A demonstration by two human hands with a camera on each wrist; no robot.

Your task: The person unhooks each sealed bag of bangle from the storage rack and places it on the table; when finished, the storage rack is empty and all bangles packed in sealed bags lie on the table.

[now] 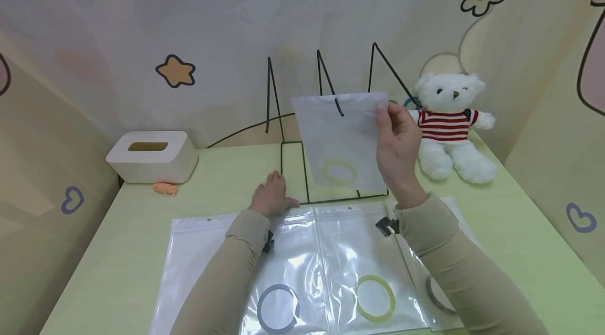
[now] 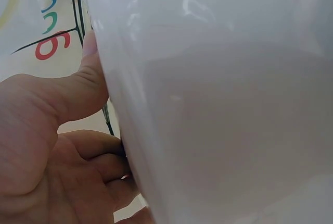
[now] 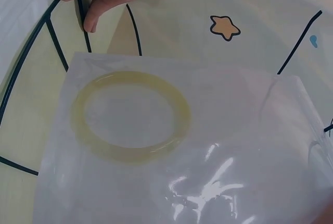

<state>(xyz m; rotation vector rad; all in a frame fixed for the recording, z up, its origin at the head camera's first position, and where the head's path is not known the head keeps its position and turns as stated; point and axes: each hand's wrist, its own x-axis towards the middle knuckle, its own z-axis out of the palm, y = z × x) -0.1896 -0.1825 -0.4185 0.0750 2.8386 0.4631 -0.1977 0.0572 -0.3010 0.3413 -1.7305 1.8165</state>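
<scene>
My right hand (image 1: 400, 151) pinches the upper right edge of a translucent plastic bag (image 1: 326, 130), which hangs in front of a black wire rack (image 1: 331, 200). Low in this bag a yellow ring (image 3: 130, 155) shows through. The rack's middle prong (image 1: 338, 108) passes through near the bag's top edge. At the rack's front left corner rests my left hand (image 1: 270, 196), fingers stretched forward along the side wire, thumb by the front wire. A blank pale bag surface (image 2: 218, 120) fills most of the left wrist view beside that hand.
Clear bags lie along the table front, one with a grey ring (image 1: 260, 306), one with a yellow ring (image 1: 375, 319). At the left stands a white tissue box (image 1: 156, 167) with a small orange object (image 1: 165, 189) before it. A teddy bear (image 1: 444, 127) sits at right.
</scene>
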